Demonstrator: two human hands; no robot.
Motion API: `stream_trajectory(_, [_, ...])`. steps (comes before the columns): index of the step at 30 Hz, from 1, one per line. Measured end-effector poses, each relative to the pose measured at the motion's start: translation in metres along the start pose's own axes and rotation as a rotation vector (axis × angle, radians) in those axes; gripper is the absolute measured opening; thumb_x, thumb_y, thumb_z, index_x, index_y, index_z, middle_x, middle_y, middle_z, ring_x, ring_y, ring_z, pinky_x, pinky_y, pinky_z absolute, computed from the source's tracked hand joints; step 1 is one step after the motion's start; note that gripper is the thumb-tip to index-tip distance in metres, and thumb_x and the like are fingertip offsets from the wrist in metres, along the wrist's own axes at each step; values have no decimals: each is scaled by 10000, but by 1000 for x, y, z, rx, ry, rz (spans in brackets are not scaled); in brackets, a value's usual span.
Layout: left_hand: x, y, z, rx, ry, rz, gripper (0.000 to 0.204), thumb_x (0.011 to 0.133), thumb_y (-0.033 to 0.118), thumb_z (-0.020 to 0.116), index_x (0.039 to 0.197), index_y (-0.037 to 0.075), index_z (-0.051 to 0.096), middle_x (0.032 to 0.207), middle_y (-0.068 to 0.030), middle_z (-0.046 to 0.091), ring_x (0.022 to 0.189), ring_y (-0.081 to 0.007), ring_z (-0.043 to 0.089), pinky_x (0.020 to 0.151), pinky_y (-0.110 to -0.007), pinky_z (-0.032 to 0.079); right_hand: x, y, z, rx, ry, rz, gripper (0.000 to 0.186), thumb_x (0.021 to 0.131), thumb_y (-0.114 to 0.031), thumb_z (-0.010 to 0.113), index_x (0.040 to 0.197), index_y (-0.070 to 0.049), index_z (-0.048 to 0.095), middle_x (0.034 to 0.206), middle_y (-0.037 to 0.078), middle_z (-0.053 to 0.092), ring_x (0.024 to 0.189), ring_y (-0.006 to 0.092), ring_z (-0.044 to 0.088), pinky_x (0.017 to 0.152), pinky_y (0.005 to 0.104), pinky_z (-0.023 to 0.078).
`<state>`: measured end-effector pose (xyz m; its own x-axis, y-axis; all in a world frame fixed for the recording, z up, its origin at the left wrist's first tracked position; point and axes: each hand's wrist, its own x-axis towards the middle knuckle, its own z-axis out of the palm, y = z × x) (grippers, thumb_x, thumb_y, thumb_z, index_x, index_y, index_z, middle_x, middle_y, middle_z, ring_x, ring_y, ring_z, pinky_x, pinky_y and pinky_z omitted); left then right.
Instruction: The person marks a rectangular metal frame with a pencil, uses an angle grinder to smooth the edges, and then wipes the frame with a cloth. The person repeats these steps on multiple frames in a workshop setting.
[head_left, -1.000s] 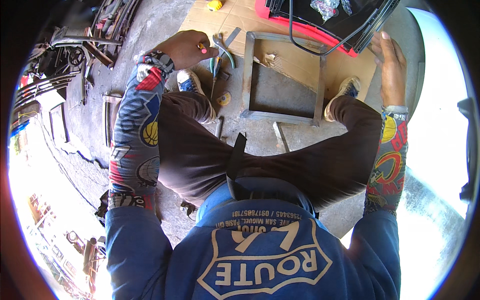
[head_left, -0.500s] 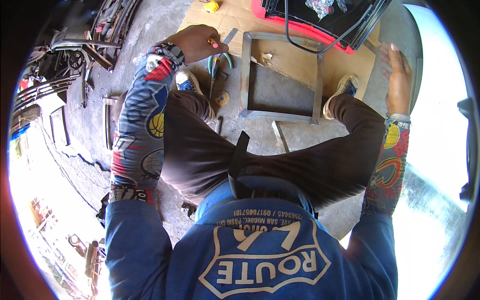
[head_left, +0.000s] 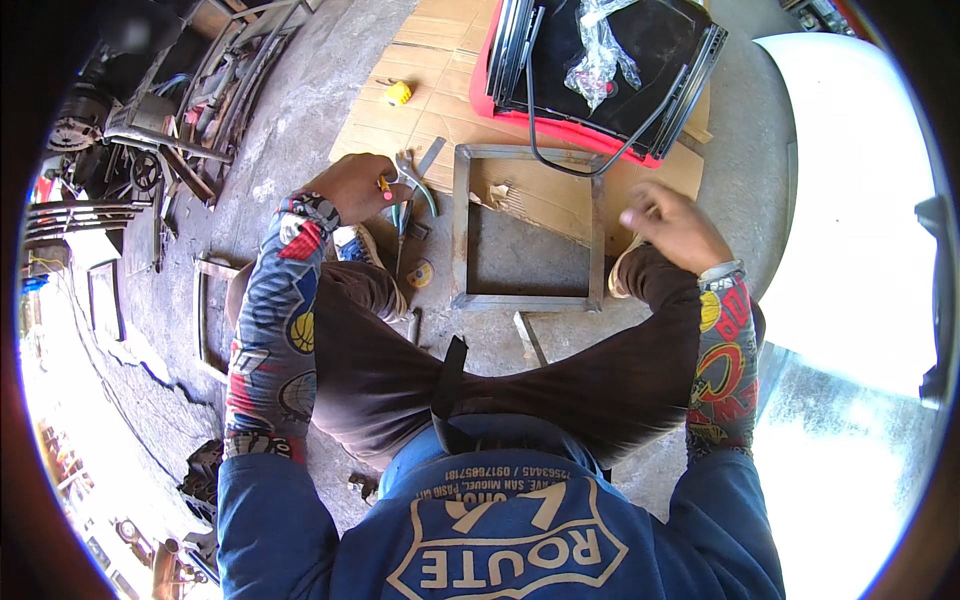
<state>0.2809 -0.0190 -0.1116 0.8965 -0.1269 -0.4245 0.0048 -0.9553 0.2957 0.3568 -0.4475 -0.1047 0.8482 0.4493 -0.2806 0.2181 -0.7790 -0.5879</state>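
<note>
My left hand [head_left: 350, 188] is closed round a pencil [head_left: 386, 186]; its pink end and a bit of yellow shaft stick out between the fingers. Beside that hand lie pliers [head_left: 428, 196] with teal handles and a flat metal strip [head_left: 431, 154]. My right hand [head_left: 680, 228] hovers near my right knee with its fingers loosely curled and apart, nothing seen in it. Between my feet a rectangular metal frame [head_left: 461, 222] lies flat, partly on cardboard and partly on the concrete. The right hand is just off its right side.
Beyond the frame sits a red and black case [head_left: 560, 130] with clear plastic wrap [head_left: 602, 60] on it. A yellow tape measure [head_left: 399, 93] rests on the cardboard [head_left: 440, 60]. Metal scrap [head_left: 170, 150] is piled at the left. A large white panel [head_left: 850, 200] stands at the right.
My right hand has swung inward from the far right toward the frame, its fingers now curled. The left hand still holds the pencil. The whole scene sits lower in view.
</note>
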Motion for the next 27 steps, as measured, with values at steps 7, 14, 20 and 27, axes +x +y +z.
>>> stream_trajectory(7, [0,-1,1,3,14,33,445,949,418,633,1059,-9,689,1017,-224,704,980,-389,669,871,-446,522,-1,-14,3,-69,-185,34,501,893,-375,714,1239,-23,627,1044,210,714,959,311,705,853,388,531])
stream_trajectory(14, [4,-4,2,-45,45,-12,382,988,351,560,1087,-6,655,1010,-249,692,998,-413,656,888,-463,506,2,-17,2,-126,-136,38,510,915,-355,695,1282,-17,591,1046,192,710,958,305,692,862,381,521])
stream_trajectory(20, [4,3,3,-236,259,14,408,1039,394,533,1260,51,544,986,-245,704,957,-415,687,837,-468,536,4,-19,2,-93,-150,20,500,904,-355,713,1267,-29,603,1027,197,714,945,302,701,845,375,531])
stream_trajectory(27, [5,0,-6,-143,571,154,209,996,186,604,1126,34,664,981,-163,733,865,-306,729,782,-374,583,6,-18,4,-60,-152,30,512,904,-337,720,1290,-33,578,1005,178,715,906,278,698,823,374,535])
